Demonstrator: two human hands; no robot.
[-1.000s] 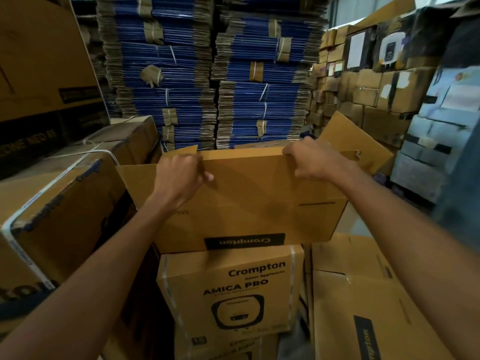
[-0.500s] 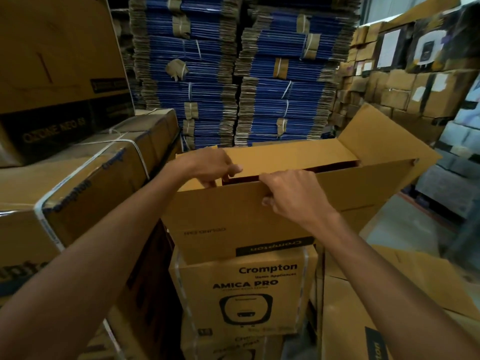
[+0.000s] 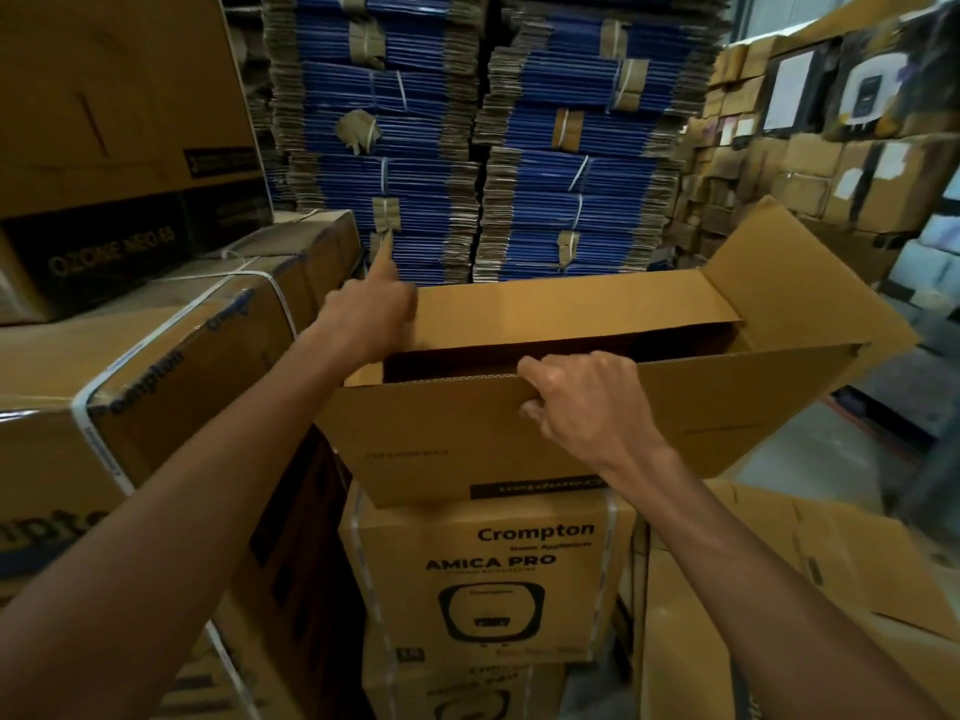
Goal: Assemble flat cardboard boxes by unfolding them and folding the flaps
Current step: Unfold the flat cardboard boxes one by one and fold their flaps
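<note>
A plain brown cardboard box (image 3: 452, 439) stands partly opened on top of a printed Crompton carton (image 3: 488, 574). Its mouth shows as a dark narrow gap, and one end flap (image 3: 810, 298) sticks up at the right. My right hand (image 3: 587, 402) grips the top edge of the near wall, fingers curled over it. My left hand (image 3: 374, 314) is at the box's far left corner, against the far wall, with one finger pointing up; blur hides whether it grips the cardboard.
Strapped brown cartons (image 3: 156, 366) are stacked close on the left. Tall bundles of flat blue cardboard (image 3: 467, 148) rise right behind the box. More flat brown boxes (image 3: 779, 615) lie at the lower right, and stacked cartons (image 3: 810, 137) fill the right background.
The box has opened wider, from a flat sheet to a gap between its walls. My right hand slid from the right corner toward the middle of the near wall; my left moved to the far wall.
</note>
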